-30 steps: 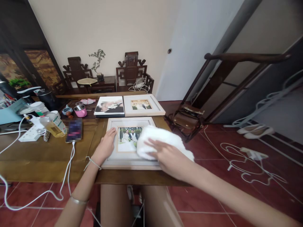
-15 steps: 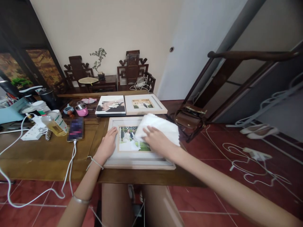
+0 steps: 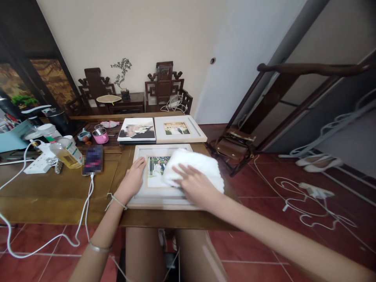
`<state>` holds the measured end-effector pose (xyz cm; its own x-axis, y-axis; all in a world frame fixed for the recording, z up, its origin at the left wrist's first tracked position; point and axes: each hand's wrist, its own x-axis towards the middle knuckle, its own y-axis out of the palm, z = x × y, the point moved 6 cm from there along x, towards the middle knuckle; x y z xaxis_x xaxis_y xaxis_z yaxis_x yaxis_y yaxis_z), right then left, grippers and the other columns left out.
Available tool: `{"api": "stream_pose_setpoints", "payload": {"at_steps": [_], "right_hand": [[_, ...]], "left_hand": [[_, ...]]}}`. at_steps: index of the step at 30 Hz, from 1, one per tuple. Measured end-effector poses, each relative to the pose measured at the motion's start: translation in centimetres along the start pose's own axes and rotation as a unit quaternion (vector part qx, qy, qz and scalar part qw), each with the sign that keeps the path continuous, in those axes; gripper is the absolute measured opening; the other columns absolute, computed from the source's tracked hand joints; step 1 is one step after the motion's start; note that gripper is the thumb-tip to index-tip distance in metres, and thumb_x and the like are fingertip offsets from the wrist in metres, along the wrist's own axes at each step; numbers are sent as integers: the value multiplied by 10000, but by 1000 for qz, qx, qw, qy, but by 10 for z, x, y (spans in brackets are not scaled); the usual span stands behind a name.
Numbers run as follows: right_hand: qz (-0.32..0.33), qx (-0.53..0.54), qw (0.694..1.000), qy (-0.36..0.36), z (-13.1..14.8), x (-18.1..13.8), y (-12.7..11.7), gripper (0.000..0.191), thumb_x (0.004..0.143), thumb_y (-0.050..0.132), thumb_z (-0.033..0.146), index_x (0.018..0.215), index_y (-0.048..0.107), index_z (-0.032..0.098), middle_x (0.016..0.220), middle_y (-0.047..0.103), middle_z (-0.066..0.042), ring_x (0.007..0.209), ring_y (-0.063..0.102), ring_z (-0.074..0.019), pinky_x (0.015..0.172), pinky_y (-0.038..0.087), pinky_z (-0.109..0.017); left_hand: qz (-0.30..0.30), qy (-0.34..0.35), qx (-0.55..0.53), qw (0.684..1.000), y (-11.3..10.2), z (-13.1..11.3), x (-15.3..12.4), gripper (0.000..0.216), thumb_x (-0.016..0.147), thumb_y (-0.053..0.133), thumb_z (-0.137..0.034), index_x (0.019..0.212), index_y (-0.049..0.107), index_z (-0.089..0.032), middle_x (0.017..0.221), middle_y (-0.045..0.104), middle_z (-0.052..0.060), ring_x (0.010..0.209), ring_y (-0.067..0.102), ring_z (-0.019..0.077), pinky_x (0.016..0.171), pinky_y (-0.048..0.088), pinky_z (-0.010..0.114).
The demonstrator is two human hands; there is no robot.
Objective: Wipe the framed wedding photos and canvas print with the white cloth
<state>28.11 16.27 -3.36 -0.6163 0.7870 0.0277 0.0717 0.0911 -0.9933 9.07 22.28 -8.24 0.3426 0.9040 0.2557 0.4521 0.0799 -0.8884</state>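
A white photo frame (image 3: 138,200) with a wedding picture lies flat at the near edge of the wooden table (image 3: 58,196). My left hand (image 3: 132,180) rests flat on the frame's left border. My right hand (image 3: 196,185) presses a folded white cloth (image 3: 197,166) onto the right half of the frame, covering part of the picture.
Behind lie a second white frame (image 3: 194,133) and a photo print (image 3: 136,130). To the left are a phone (image 3: 93,159) on a white cable, an oil bottle (image 3: 65,152), a power strip (image 3: 37,166) and a pink cup (image 3: 100,136). A brown bag (image 3: 232,148) and loose cables (image 3: 305,203) lie on the red floor right.
My right hand has rubbed the cloth over the frame: from the lower right up toward the top right corner, then back down and left over the picture. My left hand stayed put.
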Motion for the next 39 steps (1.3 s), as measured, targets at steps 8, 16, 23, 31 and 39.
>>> {"api": "stream_pose_setpoints", "payload": {"at_steps": [8,16,23,31,39], "right_hand": [[-43,-99,992,69,-49,68,11,461,872,462,50,1278,631,188,1472,433,-168,1359,359,-366,1083,296,-505],[33,30,995,-93,15,-19,-20,520,737,511,-10,1184,693,186,1309,585,-178,1238,513,-324,1001,440,-464],[-2,89,987,-136,48,-67,-30,561,672,572,33,1182,690,232,1422,503,-141,1317,441,-342,1047,419,-477],[-20,-61,997,37,-43,36,5,589,764,465,-40,1296,610,164,1492,409,-155,1364,349,-387,1048,353,-555],[-57,-35,995,-74,8,145,-16,487,885,429,82,1325,572,234,1499,426,-62,1377,327,-321,1032,354,-514]], "left_hand": [[-14,0,-16,1000,-4,-2,-1,627,772,337,60,1345,491,-143,1489,426,134,1418,335,196,1164,305,478],[-12,-3,-20,1000,0,1,0,639,765,335,68,1347,490,-145,1498,415,128,1424,325,194,1164,306,469],[-10,-3,-16,1000,1,3,0,650,756,345,73,1351,487,-146,1498,415,128,1425,324,205,1160,315,476],[-9,2,-18,1000,-1,1,0,645,750,344,76,1340,495,-137,1492,420,136,1420,332,202,1163,307,481],[-4,6,-12,1000,-5,-3,0,641,767,344,57,1363,478,-138,1487,424,136,1419,332,216,1166,303,459]]}}
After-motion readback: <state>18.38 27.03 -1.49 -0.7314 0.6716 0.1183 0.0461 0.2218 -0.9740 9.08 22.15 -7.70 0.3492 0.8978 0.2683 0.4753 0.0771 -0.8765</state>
